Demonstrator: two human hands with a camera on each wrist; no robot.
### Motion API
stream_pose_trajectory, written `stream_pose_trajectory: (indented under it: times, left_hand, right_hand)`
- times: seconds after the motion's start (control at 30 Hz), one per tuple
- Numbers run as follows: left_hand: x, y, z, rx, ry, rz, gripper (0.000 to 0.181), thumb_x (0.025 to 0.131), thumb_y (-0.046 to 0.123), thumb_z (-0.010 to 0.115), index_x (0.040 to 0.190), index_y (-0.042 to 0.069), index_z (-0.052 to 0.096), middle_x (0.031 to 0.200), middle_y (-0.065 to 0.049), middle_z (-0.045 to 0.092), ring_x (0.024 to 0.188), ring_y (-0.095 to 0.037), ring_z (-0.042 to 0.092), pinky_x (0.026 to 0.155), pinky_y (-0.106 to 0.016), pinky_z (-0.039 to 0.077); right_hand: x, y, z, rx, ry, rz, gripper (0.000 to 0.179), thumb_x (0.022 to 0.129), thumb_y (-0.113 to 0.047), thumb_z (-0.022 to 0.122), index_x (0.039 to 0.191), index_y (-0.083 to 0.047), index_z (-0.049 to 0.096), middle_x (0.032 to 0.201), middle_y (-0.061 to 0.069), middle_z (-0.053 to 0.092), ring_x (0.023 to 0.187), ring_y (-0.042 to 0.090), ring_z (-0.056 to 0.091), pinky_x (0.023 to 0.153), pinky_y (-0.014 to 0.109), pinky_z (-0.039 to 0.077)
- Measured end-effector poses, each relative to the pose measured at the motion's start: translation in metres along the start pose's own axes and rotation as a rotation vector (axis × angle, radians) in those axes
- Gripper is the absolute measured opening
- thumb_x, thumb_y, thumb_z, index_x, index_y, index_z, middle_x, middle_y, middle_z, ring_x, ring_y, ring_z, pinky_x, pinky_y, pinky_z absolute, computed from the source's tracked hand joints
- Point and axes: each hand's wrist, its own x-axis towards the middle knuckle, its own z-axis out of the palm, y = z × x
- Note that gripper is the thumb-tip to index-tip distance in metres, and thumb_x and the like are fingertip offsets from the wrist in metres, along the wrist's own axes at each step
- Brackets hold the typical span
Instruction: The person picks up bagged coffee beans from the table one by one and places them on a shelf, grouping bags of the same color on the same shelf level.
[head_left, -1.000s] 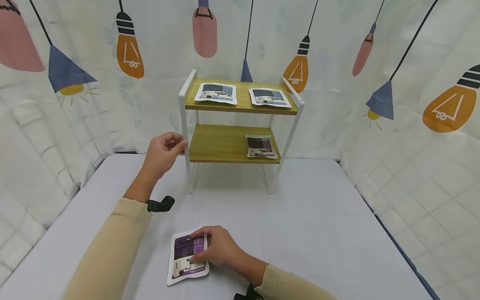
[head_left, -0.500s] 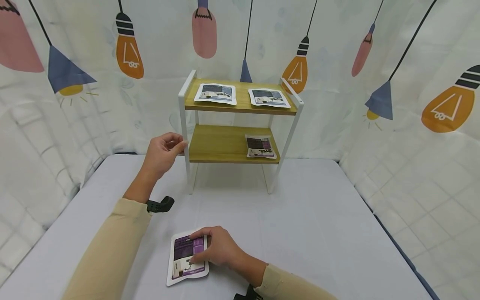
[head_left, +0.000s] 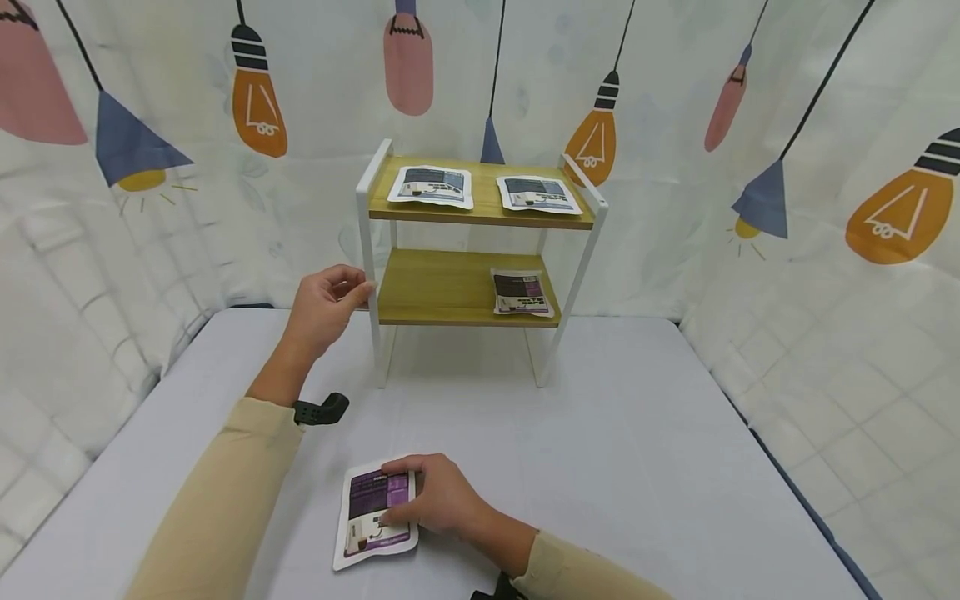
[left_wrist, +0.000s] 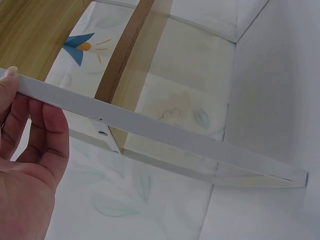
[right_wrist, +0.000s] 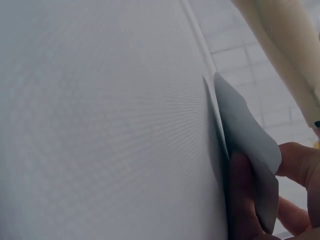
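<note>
My left hand [head_left: 322, 304] holds the left post of a two-tier shelf rack [head_left: 427, 287] with a white frame and wood-look boards. In the left wrist view, the thumb lies on one side of the white post [left_wrist: 145, 122] and the curled fingers on the other. Low on the table, my right hand [head_left: 446, 500] pinches the right edge of a white pouch [head_left: 363, 533] with a purple and black label. The right wrist view shows the pouch [right_wrist: 250, 135] between thumb and fingers, its edge close to the cloth; whether it is lifted I cannot tell.
Two pouches with blue-grey labels, a left pouch [head_left: 431, 186] and a right pouch [head_left: 538, 195], lie on the top tier. A purple-and-black pouch [head_left: 521, 293] lies at the right of the lower tier. White cloth covers the table [head_left: 637, 467]; a lamp-printed curtain [head_left: 322, 192] stands behind.
</note>
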Motion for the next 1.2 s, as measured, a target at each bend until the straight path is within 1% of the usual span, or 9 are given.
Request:
stream_pose_trajectory:
  times: [0.17, 0.4, 0.5, 0.6, 0.73, 0.83, 0.9, 1.03, 1.2]
  left_hand:
    - [0.0, 0.0, 0.0, 0.003, -0.009, -0.01, 0.035, 0.099, 0.034, 0.068, 0.115, 0.002, 0.068, 0.106, -0.003, 0.067, 0.096, -0.008, 0.068, 0.084, -0.013, 0.056]
    - [0.0, 0.0, 0.0, 0.007, -0.006, 0.003, 0.035, 0.099, 0.033, 0.068, 0.113, 0.001, 0.068, 0.103, -0.001, 0.066, 0.096, -0.006, 0.068, 0.084, -0.013, 0.057]
    - [0.0, 0.0, 0.0, 0.01, -0.003, 0.012, 0.034, 0.099, 0.032, 0.068, 0.112, 0.0, 0.068, 0.101, -0.001, 0.065, 0.095, -0.006, 0.068, 0.083, -0.014, 0.058]
    - [0.0, 0.0, 0.0, 0.005, -0.003, 0.02, 0.033, 0.099, 0.03, 0.068, 0.111, -0.001, 0.067, 0.099, -0.001, 0.065, 0.094, -0.005, 0.068, 0.082, -0.014, 0.058]
    - [0.0, 0.0, 0.0, 0.002, 0.0, 0.027, 0.033, 0.099, 0.03, 0.068, 0.111, -0.001, 0.068, 0.099, -0.001, 0.065, 0.093, -0.004, 0.068, 0.081, -0.013, 0.057]
    - [0.0, 0.0, 0.0, 0.005, 0.0, 0.025, 0.034, 0.099, 0.03, 0.068, 0.112, -0.001, 0.067, 0.099, 0.0, 0.065, 0.094, -0.004, 0.067, 0.082, -0.012, 0.057]
    - [0.0, -0.001, 0.0, 0.007, 0.0, 0.022, 0.034, 0.099, 0.03, 0.068, 0.112, -0.001, 0.067, 0.099, 0.0, 0.065, 0.095, -0.004, 0.067, 0.082, -0.012, 0.057]
    - [0.0, -0.001, -0.001, 0.007, -0.002, 0.017, 0.034, 0.1, 0.031, 0.068, 0.112, -0.001, 0.067, 0.099, 0.001, 0.064, 0.094, -0.005, 0.067, 0.082, -0.014, 0.058]
    - [0.001, -0.002, -0.001, 0.006, -0.003, 0.024, 0.034, 0.1, 0.031, 0.068, 0.111, -0.001, 0.067, 0.097, 0.002, 0.063, 0.093, -0.004, 0.067, 0.082, -0.014, 0.058]
  right_hand:
    - [0.001, 0.002, -0.001, -0.009, 0.002, -0.008, 0.056, 0.068, -0.015, 0.095, 0.119, -0.029, 0.077, 0.127, -0.01, 0.071, 0.122, 0.009, 0.06, 0.111, 0.032, 0.045]
    - [0.0, 0.003, -0.003, 0.009, -0.002, -0.026, 0.057, 0.067, -0.013, 0.095, 0.12, -0.028, 0.076, 0.127, -0.009, 0.071, 0.12, 0.007, 0.06, 0.11, 0.03, 0.045]
    - [0.0, 0.004, -0.004, 0.044, -0.002, -0.031, 0.059, 0.067, -0.011, 0.095, 0.12, -0.026, 0.076, 0.126, -0.008, 0.072, 0.115, 0.005, 0.06, 0.106, 0.026, 0.046]
    - [0.0, 0.007, -0.005, 0.086, -0.005, -0.027, 0.059, 0.067, -0.009, 0.094, 0.121, -0.025, 0.076, 0.127, -0.007, 0.071, 0.113, 0.005, 0.059, 0.105, 0.025, 0.046]
    - [0.0, 0.01, -0.006, 0.123, -0.004, -0.007, 0.059, 0.068, -0.01, 0.094, 0.122, -0.028, 0.075, 0.13, -0.008, 0.069, 0.118, 0.009, 0.058, 0.111, 0.036, 0.045]
    - [0.001, 0.012, -0.008, 0.14, 0.006, -0.006, 0.059, 0.069, -0.01, 0.094, 0.121, -0.029, 0.075, 0.132, -0.008, 0.068, 0.125, 0.014, 0.057, 0.116, 0.045, 0.041]
    - [0.002, 0.013, -0.01, 0.166, 0.013, -0.011, 0.059, 0.069, -0.009, 0.094, 0.121, -0.029, 0.075, 0.131, -0.008, 0.069, 0.129, 0.016, 0.056, 0.118, 0.048, 0.038]
    - [0.003, 0.013, -0.014, 0.213, 0.021, -0.021, 0.06, 0.069, -0.007, 0.092, 0.122, -0.029, 0.075, 0.131, -0.009, 0.068, 0.132, 0.017, 0.053, 0.12, 0.049, 0.033]
    - [0.002, 0.011, -0.02, 0.24, 0.032, -0.044, 0.059, 0.069, -0.006, 0.091, 0.122, -0.027, 0.075, 0.13, -0.007, 0.069, 0.13, 0.017, 0.051, 0.118, 0.048, 0.032]
